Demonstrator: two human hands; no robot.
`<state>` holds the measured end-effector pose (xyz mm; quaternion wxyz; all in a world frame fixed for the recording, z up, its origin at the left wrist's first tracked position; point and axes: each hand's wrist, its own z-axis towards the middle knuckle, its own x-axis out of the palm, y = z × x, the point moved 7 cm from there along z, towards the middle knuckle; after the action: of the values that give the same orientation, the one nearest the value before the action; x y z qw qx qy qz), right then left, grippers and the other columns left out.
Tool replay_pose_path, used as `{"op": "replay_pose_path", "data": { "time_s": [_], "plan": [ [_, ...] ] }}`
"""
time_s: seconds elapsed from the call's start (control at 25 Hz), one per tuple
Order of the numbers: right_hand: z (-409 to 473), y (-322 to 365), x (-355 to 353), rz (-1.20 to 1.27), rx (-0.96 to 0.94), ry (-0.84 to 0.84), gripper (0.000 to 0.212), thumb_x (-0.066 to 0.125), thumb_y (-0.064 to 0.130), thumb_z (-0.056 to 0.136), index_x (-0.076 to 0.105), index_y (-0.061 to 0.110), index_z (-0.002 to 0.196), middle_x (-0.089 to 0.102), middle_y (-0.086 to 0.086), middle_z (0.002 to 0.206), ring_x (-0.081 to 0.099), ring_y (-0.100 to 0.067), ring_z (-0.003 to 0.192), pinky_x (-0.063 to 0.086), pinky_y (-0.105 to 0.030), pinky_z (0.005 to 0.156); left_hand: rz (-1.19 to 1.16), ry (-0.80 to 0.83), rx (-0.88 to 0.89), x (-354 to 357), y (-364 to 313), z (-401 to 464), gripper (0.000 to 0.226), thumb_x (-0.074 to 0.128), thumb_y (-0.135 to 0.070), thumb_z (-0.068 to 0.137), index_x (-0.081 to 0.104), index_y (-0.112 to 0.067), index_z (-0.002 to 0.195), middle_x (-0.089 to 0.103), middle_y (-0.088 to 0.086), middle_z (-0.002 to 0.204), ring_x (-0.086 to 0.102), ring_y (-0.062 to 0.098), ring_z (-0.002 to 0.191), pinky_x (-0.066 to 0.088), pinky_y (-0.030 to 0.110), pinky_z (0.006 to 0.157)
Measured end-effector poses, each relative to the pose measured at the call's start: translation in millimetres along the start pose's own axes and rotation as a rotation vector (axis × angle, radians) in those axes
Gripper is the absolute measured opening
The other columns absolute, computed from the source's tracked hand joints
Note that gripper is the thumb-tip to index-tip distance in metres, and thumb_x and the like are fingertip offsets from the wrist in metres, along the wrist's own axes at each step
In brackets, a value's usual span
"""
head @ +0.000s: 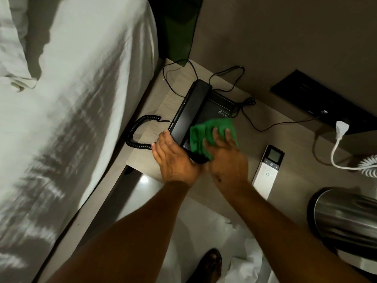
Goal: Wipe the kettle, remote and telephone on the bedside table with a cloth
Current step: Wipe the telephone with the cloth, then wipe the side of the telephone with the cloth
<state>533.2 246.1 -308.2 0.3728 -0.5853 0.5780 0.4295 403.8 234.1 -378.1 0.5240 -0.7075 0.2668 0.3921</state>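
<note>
R hand (226, 158), fingers flat, presses green cloth (212, 129) onto telephone (204, 103) just ahead; L hand (175, 158) beside it, fingers straight, prob. braces phone vs sliding.

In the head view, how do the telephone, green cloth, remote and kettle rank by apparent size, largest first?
1. telephone and kettle: alike; the kettle is nearer and cropped by the frame, so unranked.
2. green cloth and remote: alike; the cloth is partly covered.

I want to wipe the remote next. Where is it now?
In the head view the white remote lies flat on the bedside table, right of the telephone and the right hand, and up-left of the steel kettle.
</note>
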Motion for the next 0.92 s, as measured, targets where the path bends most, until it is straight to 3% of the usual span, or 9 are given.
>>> {"op": "replay_pose_path", "data": {
  "time_s": [0.08,0.2,0.36,0.48,0.6,0.72,0.8,0.84,0.92],
  "plan": [
    [42,-18,-26,0.031,0.089,-0.079,0.065,0.05,0.0,0.085,0.038,0.034,0.139,0.018,-0.004,0.159,0.021,-0.036,0.143,0.053,-0.047,0.087,0.011,-0.008,0.003,0,-1,1,0.146,0.06,-0.089,0.045,0.015,0.002,0.15,0.031,0.02,0.153,0.026,0.034,0.145,0.002,0.046,0.125],
    [85,-29,-59,-0.033,0.087,-0.146,0.053,0.046,-0.002,0.087,0.047,0.023,0.134,0.029,-0.015,0.153,0.037,-0.039,0.131,0.051,-0.044,0.087,0.019,-0.022,0.009,0,-2,2,0.152,0.062,-0.094,0.039,0.015,0.0,0.149,0.032,0.019,0.151,0.027,0.036,0.144,0.006,0.049,0.124],
    [33,-13,-19,-0.032,0.026,-0.07,0.068,0.052,0.007,0.087,0.027,0.031,0.145,0.011,-0.005,0.161,0.011,-0.038,0.145,0.05,-0.047,0.092,0.063,-0.001,0.002,1,0,2,0.153,0.061,-0.095,0.039,0.014,0.0,0.15,0.03,0.021,0.153,0.027,0.037,0.145,0.007,0.051,0.124],
    [-14,2,9,0.034,-0.069,-0.04,0.055,0.051,0.022,0.092,0.033,0.033,0.143,0.016,0.002,0.16,0.009,-0.031,0.147,0.044,-0.051,0.103,0.049,0.006,-0.009,-2,-1,2,0.148,0.062,-0.087,0.039,0.012,-0.003,0.15,0.03,0.022,0.153,0.027,0.039,0.145,0.01,0.054,0.125],
    [-12,-20,-7,0.439,0.02,-0.162,0.053,0.066,0.006,0.08,0.056,0.028,0.128,0.042,0.0,0.15,0.034,-0.023,0.139,0.044,-0.035,0.103,0.03,0.095,-0.036,-5,-5,-1,0.154,0.07,-0.087,0.04,0.002,-0.008,0.153,0.021,0.023,0.159,0.017,0.038,0.151,0.002,0.05,0.125],
    [-18,-54,-41,0.957,0.251,-0.276,0.05,0.056,-0.014,0.073,0.07,0.02,0.107,0.067,-0.005,0.111,0.063,-0.02,0.102,0.048,-0.006,0.075,-0.061,0.189,-0.1,-26,-13,-11,0.157,0.076,-0.08,0.045,-0.01,-0.008,0.154,0.002,0.02,0.166,0.0,0.036,0.155,-0.004,0.047,0.125],
    [-30,-59,-57,1.301,0.438,-0.186,0.051,0.055,-0.015,0.075,0.07,0.031,0.09,0.069,0.001,0.092,0.066,-0.023,0.093,0.053,-0.013,0.063,-0.266,0.184,-0.122,-60,-19,-22,0.134,0.07,-0.067,0.06,0.001,-0.002,0.155,0.01,0.02,0.164,0.01,0.034,0.153,0.006,0.045,0.126],
    [-35,-51,-64,1.456,0.482,-0.086,0.051,0.055,-0.016,0.076,0.068,0.032,0.089,0.069,-0.001,0.094,0.066,-0.025,0.094,0.056,-0.023,0.066,-0.468,0.191,-0.138,-80,-23,-26,0.11,0.067,-0.053,0.071,0.018,0.0,0.153,0.027,0.021,0.158,0.026,0.034,0.148,0.02,0.043,0.124],
    [-38,-15,-83,1.639,0.411,0.149,0.05,0.054,-0.017,0.075,0.068,0.023,0.102,0.069,-0.011,0.107,0.066,-0.03,0.1,0.056,-0.038,0.078,-0.966,0.211,-0.278,-125,-22,-28,0.05,0.06,-0.022,0.087,0.055,-0.001,0.132,0.065,0.014,0.126,0.059,0.03,0.12,0.051,0.035,0.102]
  ]
}}
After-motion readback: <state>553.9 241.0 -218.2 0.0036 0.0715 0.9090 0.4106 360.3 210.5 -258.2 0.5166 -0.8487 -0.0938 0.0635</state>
